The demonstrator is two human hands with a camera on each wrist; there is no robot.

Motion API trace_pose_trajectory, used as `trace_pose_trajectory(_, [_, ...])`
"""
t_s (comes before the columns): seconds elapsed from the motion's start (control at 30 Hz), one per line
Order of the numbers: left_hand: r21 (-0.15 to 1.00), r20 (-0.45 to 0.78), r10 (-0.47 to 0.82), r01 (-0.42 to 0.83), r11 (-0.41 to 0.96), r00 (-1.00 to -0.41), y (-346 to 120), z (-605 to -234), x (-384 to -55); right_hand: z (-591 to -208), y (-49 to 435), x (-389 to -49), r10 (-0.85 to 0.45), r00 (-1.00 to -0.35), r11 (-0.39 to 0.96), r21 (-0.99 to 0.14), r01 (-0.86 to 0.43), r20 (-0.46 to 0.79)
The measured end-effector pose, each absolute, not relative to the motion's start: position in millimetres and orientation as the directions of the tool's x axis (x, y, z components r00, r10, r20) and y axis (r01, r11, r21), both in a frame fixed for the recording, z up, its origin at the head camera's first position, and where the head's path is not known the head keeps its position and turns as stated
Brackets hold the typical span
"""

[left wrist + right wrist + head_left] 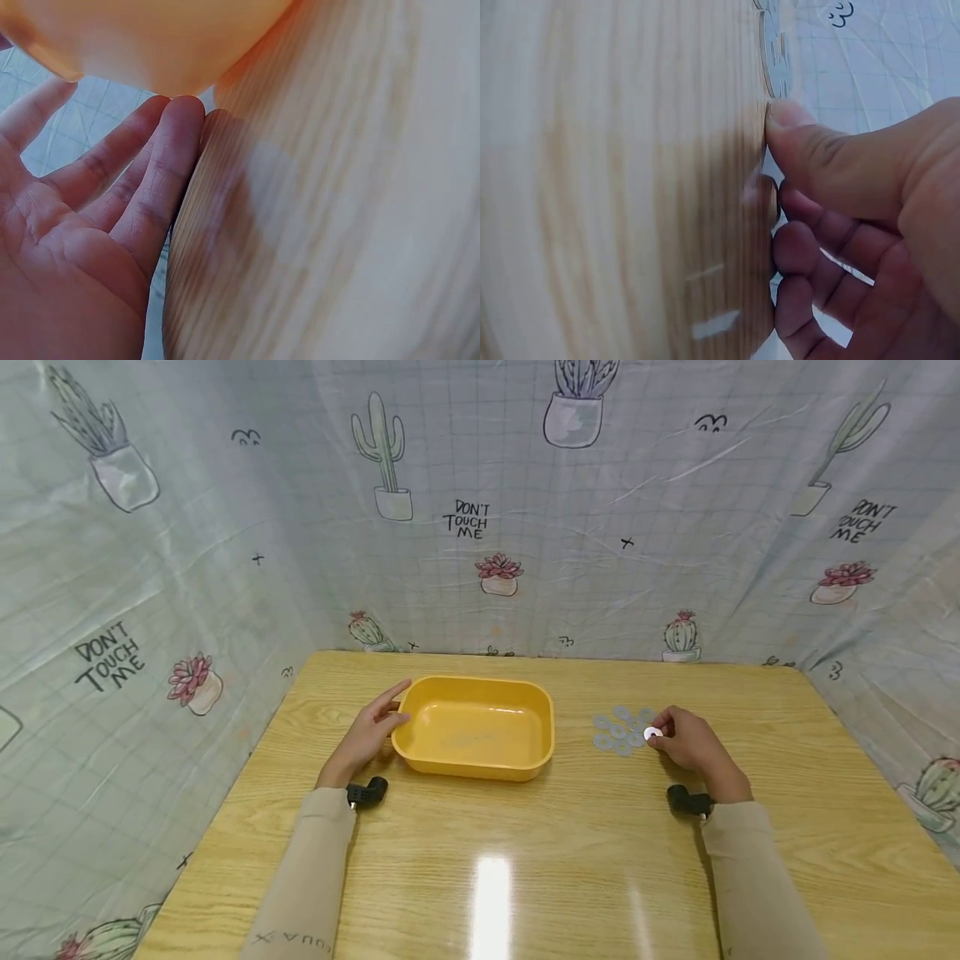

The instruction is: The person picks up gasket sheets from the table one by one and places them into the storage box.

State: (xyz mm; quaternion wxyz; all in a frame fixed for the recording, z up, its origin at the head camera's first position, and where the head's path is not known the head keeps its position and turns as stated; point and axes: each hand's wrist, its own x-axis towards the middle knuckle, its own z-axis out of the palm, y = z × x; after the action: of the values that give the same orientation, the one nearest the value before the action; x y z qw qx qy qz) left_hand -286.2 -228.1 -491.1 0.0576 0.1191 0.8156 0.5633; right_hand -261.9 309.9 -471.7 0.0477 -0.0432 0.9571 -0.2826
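A yellow plastic tray (474,770) sits on the wooden table, with nothing in it. My left hand (367,737) holds its left end, thumb over the rim; in the left wrist view the fingers (154,176) lie against the outer wall. To the right of the tray, several flat grey washers (618,732) lie in a loose cluster. At the cluster's right edge my right hand (686,743) pinches one brighter washer (649,732) between thumb and forefinger. In the right wrist view the thumb (832,161) is low at the tabletop and hides most of that washer.
The wooden table (585,860) reaches back to a curtain (525,610) printed with cacti, which also hangs at both sides. A small black camera is strapped to each wrist. Bright light reflections show on the table's front part.
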Motion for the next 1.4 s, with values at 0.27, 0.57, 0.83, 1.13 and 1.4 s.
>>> trace_pose_trajectory(0.27, [0.941, 0.056, 0.281, 0.145, 0.307, -0.958, -233, -494, -286, -472, 314, -262, -0.135, -0.990, 0.839, -0.535, -0.094, -0.039])
trace_pose_trajectory(0.57, [0.962, 0.061, 0.335, 0.145, 0.233, -0.940, -234, -489, -285, -470, 318, -262, -0.137, -0.989, 0.830, -0.551, -0.088, -0.049])
trace_pose_trajectory(0.83, [0.967, 0.031, 0.367, 0.121, 0.223, -0.930, -236, -486, -283, -468, 320, -259, -0.133, -0.990, 0.823, -0.561, -0.088, -0.041])
trace_pose_trajectory(1.13, [0.976, -0.002, 0.392, 0.083, 0.200, -0.920, -240, -482, -282, -467, 316, -260, -0.114, -0.993, 0.789, -0.611, -0.069, -0.036])
trace_pose_trajectory(1.4, [0.983, -0.012, 0.396, 0.061, 0.171, -0.918, -237, -480, -282, -464, 308, -259, -0.104, -0.994, 0.749, -0.659, -0.070, -0.013])
